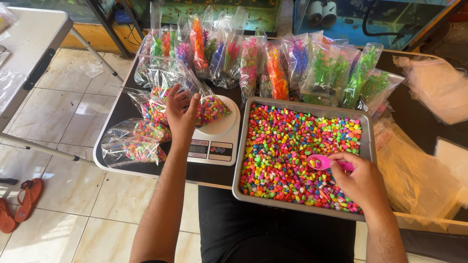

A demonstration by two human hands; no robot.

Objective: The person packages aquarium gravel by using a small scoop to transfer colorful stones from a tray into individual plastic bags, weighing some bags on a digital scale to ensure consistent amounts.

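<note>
Right hand [360,179] grips a pink scoop [319,161] with a few pebbles over the tray [240,160]. Left hand [181,113], fingers loose, steadies the bag [204,104] on the scale [217,139]. A tilted scoop may spill; a slumping bag may scatter pebbles.

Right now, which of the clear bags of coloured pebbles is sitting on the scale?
The bag of pebbles under the left hand, resting on the white scale. The other filled bags lie on the table to its left, off the scale.
</note>
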